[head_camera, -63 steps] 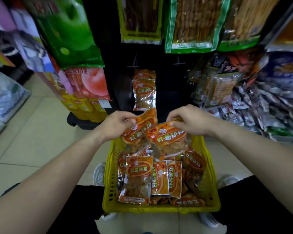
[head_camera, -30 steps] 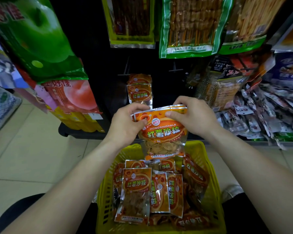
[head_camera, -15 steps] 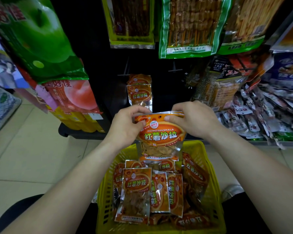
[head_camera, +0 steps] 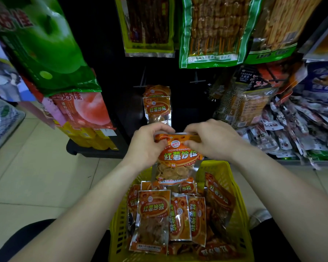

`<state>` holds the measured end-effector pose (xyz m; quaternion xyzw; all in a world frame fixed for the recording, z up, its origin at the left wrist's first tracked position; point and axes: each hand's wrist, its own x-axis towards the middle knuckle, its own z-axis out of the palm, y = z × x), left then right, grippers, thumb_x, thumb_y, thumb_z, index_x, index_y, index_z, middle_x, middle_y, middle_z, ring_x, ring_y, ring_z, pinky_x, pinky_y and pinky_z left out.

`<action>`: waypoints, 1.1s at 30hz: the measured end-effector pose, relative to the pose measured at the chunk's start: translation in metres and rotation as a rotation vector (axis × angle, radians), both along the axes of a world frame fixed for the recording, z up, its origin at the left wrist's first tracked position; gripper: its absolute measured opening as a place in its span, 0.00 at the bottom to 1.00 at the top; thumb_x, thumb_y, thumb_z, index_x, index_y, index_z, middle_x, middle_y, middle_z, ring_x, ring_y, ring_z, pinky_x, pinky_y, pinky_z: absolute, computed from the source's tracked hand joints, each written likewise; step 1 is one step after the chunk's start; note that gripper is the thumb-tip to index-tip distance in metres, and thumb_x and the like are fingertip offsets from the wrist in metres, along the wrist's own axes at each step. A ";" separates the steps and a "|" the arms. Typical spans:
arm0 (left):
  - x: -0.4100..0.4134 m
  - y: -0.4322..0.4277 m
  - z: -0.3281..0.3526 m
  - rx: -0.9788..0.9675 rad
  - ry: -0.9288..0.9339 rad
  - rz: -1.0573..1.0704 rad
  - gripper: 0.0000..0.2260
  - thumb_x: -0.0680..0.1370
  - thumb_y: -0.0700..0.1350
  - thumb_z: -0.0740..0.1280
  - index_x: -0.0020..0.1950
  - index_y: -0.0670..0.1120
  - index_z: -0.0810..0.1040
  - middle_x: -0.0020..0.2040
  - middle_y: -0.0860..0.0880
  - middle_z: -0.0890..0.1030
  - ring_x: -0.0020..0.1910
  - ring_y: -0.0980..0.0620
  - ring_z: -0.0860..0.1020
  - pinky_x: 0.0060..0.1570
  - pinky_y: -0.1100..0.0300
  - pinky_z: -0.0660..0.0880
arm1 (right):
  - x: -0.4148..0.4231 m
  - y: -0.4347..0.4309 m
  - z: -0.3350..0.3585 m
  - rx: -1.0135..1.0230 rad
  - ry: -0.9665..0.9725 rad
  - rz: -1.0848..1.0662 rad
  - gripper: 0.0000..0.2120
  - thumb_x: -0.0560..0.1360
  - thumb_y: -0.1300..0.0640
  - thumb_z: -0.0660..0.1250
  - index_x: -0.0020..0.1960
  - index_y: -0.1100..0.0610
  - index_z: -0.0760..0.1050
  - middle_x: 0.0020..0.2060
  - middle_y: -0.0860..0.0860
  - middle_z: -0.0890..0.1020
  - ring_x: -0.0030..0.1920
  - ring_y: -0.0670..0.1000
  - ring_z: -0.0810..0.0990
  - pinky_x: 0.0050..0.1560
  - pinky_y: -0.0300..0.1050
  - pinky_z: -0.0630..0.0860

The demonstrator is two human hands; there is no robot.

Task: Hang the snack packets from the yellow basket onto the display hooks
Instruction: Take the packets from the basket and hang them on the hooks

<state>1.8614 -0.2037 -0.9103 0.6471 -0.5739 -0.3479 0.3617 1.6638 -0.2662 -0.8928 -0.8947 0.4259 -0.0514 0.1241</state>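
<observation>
An orange snack packet point(head_camera: 177, 159) hangs upright between my hands, above the far end of the yellow basket point(head_camera: 239, 203). My left hand point(head_camera: 147, 146) pinches its top left corner and my right hand point(head_camera: 213, 141) pinches its top right edge. Several more orange packets point(head_camera: 153, 220) lie in the basket. Behind my hands, matching orange packets point(head_camera: 156, 107) hang on a display hook point(head_camera: 143, 80) of the dark rack. A second hook point(head_camera: 197, 77) to the right carries nothing.
Large green bags point(head_camera: 45, 44) hang at the left, skewer snack packs point(head_camera: 210, 31) above, and dark packets point(head_camera: 292, 129) crowd the right shelf. Yellow boxes point(head_camera: 89, 135) sit on a low black base at the left. Pale floor tiles point(head_camera: 32, 167) lie to the left.
Both hands lifted two packets out of the basket, brought them together upright, and now hold the stack a little lower with fingers closer on its top edge.
</observation>
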 end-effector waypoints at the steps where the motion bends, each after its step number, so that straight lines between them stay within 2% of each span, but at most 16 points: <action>1: -0.001 0.000 -0.001 -0.012 -0.009 -0.009 0.13 0.78 0.37 0.70 0.54 0.55 0.82 0.50 0.58 0.84 0.50 0.62 0.82 0.45 0.63 0.82 | 0.003 0.003 -0.001 -0.001 0.000 0.011 0.12 0.78 0.39 0.62 0.57 0.42 0.76 0.43 0.45 0.83 0.47 0.51 0.81 0.39 0.45 0.71; 4: -0.003 0.002 -0.006 -0.052 -0.061 -0.018 0.14 0.78 0.38 0.70 0.57 0.57 0.80 0.51 0.58 0.84 0.51 0.63 0.81 0.46 0.65 0.81 | 0.009 0.009 -0.007 -0.039 -0.004 -0.019 0.10 0.80 0.41 0.62 0.59 0.42 0.76 0.46 0.46 0.83 0.50 0.53 0.81 0.42 0.47 0.74; 9: 0.010 0.001 -0.016 -0.008 -0.057 -0.019 0.16 0.76 0.45 0.74 0.62 0.55 0.78 0.53 0.56 0.84 0.53 0.59 0.81 0.50 0.60 0.81 | 0.006 0.008 -0.008 -0.050 -0.062 -0.111 0.08 0.81 0.42 0.61 0.54 0.42 0.77 0.45 0.44 0.84 0.49 0.50 0.82 0.44 0.50 0.78; 11: 0.018 0.001 -0.024 0.049 -0.130 -0.041 0.10 0.76 0.47 0.74 0.56 0.51 0.82 0.50 0.55 0.85 0.51 0.59 0.82 0.52 0.54 0.82 | 0.004 0.008 -0.006 -0.052 -0.097 -0.144 0.09 0.80 0.41 0.61 0.53 0.43 0.77 0.44 0.44 0.84 0.47 0.50 0.82 0.42 0.48 0.78; 13: 0.022 0.001 -0.030 0.067 -0.156 -0.001 0.07 0.76 0.49 0.74 0.49 0.47 0.82 0.46 0.54 0.85 0.48 0.57 0.83 0.49 0.50 0.82 | 0.004 0.007 -0.005 -0.075 -0.107 -0.170 0.10 0.80 0.41 0.60 0.53 0.44 0.77 0.44 0.44 0.84 0.47 0.50 0.82 0.41 0.47 0.77; 16: 0.019 0.003 -0.034 0.051 -0.212 0.077 0.08 0.76 0.51 0.74 0.49 0.48 0.82 0.46 0.53 0.85 0.47 0.55 0.83 0.47 0.49 0.83 | 0.009 0.009 -0.007 -0.105 -0.071 -0.187 0.11 0.81 0.40 0.59 0.55 0.44 0.76 0.45 0.45 0.84 0.48 0.51 0.83 0.41 0.46 0.75; 19: 0.018 0.003 -0.036 0.032 -0.283 0.115 0.09 0.76 0.51 0.73 0.54 0.49 0.83 0.48 0.52 0.85 0.48 0.54 0.83 0.49 0.51 0.82 | 0.016 0.015 -0.010 -0.109 -0.038 -0.172 0.12 0.81 0.40 0.58 0.55 0.43 0.76 0.44 0.46 0.84 0.47 0.52 0.83 0.41 0.47 0.76; 22: 0.023 0.002 -0.039 0.095 -0.211 0.031 0.09 0.75 0.50 0.74 0.53 0.49 0.80 0.49 0.53 0.84 0.49 0.54 0.82 0.50 0.52 0.81 | 0.015 0.013 -0.010 -0.111 -0.058 -0.189 0.11 0.81 0.41 0.59 0.56 0.43 0.77 0.44 0.46 0.84 0.47 0.53 0.83 0.42 0.47 0.77; 27: 0.033 0.005 -0.039 0.036 -0.224 -0.009 0.07 0.73 0.45 0.77 0.46 0.50 0.80 0.42 0.54 0.83 0.43 0.57 0.81 0.44 0.60 0.78 | 0.006 0.008 -0.011 -0.063 -0.183 -0.241 0.09 0.80 0.41 0.62 0.54 0.43 0.78 0.46 0.44 0.85 0.47 0.51 0.84 0.41 0.48 0.79; 30: 0.035 0.008 -0.038 0.018 -0.255 -0.007 0.08 0.75 0.45 0.75 0.44 0.51 0.77 0.41 0.54 0.82 0.42 0.56 0.81 0.40 0.63 0.76 | 0.010 0.010 -0.013 -0.096 -0.155 -0.222 0.10 0.81 0.41 0.61 0.56 0.42 0.78 0.47 0.45 0.85 0.47 0.51 0.84 0.42 0.48 0.79; 33: 0.036 0.011 -0.036 0.085 -0.259 -0.080 0.06 0.78 0.46 0.72 0.47 0.49 0.75 0.44 0.55 0.81 0.43 0.58 0.79 0.37 0.67 0.70 | 0.012 0.012 -0.014 -0.099 -0.172 -0.204 0.10 0.80 0.41 0.61 0.55 0.42 0.78 0.46 0.44 0.85 0.47 0.51 0.84 0.42 0.47 0.78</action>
